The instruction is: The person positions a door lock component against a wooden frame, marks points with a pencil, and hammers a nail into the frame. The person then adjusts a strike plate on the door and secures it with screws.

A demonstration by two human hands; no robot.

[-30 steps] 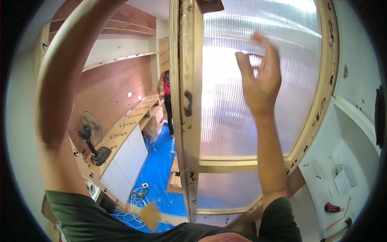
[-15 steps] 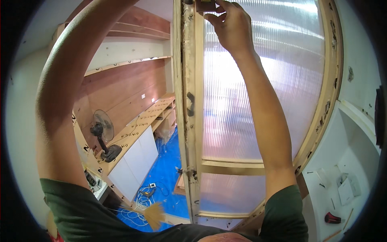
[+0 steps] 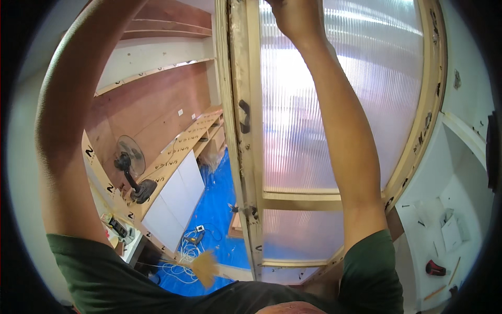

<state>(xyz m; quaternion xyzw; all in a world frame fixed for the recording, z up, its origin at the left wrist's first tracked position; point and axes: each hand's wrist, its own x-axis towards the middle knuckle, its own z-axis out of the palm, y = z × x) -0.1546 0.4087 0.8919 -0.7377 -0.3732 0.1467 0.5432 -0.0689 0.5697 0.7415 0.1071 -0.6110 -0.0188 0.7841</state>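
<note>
Both of my arms are raised. My right hand (image 3: 299, 18) is at the top edge of the head view, in front of a ribbed translucent panel (image 3: 293, 152), close to its pale wooden frame (image 3: 254, 172). The picture's edge cuts off its fingers, so whatever they hold or touch is hidden. My left forearm (image 3: 68, 120) runs up past the upper left edge, and the left hand lies outside the view. A dark curved handle (image 3: 244, 116) is fixed on the upright of the frame, below my right hand.
Left of the frame, a black fan (image 3: 137, 183) stands on a long wooden counter (image 3: 175, 162). A blue sheet (image 3: 219, 188) covers the floor, with coiled white cable (image 3: 185, 256) and straw bristles (image 3: 204, 268) nearby. At right, a white shelf (image 3: 418, 246) bears a red-and-black tool (image 3: 435, 268).
My right hand has moved up, its fingers and the small dark brown block they held leaving the view. The room and frame appear shifted slightly up and left.
</note>
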